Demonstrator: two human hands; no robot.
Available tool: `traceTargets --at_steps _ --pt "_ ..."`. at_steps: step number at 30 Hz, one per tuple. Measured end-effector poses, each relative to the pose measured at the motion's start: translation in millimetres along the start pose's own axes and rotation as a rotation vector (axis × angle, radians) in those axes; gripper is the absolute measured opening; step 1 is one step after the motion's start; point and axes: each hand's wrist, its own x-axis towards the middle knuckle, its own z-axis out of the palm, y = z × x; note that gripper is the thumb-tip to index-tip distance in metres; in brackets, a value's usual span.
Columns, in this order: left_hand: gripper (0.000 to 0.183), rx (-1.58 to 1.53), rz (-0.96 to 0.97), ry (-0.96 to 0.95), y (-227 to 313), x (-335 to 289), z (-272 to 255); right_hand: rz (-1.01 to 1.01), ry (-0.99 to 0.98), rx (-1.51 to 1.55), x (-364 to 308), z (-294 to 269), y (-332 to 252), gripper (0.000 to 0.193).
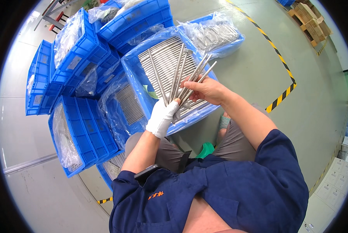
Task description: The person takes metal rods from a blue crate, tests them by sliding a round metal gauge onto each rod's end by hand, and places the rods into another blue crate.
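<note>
Several thin metal rods [180, 70] fan out from my two hands above a blue crate [133, 66] lined with clear plastic. My left hand [162, 117], in a white glove with bare fingertips, is closed round the lower part of the bundle. Bare and just to the right, my right hand [205, 90] grips another part of the rods between thumb and fingers. Beneath them, rows of similar rods [158, 50] lie side by side in the crate. A pale green scrap [150, 92] rests at its left inner side.
Stacked blue crates [78, 64] with plastic bags crowd the left. Another crate [236, 40] of wrapped rods stands beyond, to the right. Yellow-black tape [280, 54] marks the floor. Wooden pallets [309, 21] sit far right. My knees flank a green object [206, 150].
</note>
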Motion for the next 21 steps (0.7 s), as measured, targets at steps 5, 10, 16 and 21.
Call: traceTargets --at_steps 5,10,16,21 --pt "0.028 -0.049 0.144 0.183 -5 -1 0 -0.147 0.082 -0.013 5 15 -3 0.019" --pt "0.026 -0.207 0.317 0.429 3 -8 -36 -0.203 0.267 -0.065 14 -7 -16 0.019" --pt "0.027 -0.36 0.386 0.553 9 -35 -64 -0.269 0.49 0.338 82 -25 -5 0.02" --pt "0.029 -0.267 0.319 0.585 8 -50 -68 -0.246 0.552 0.399 172 -4 -7 0.022"
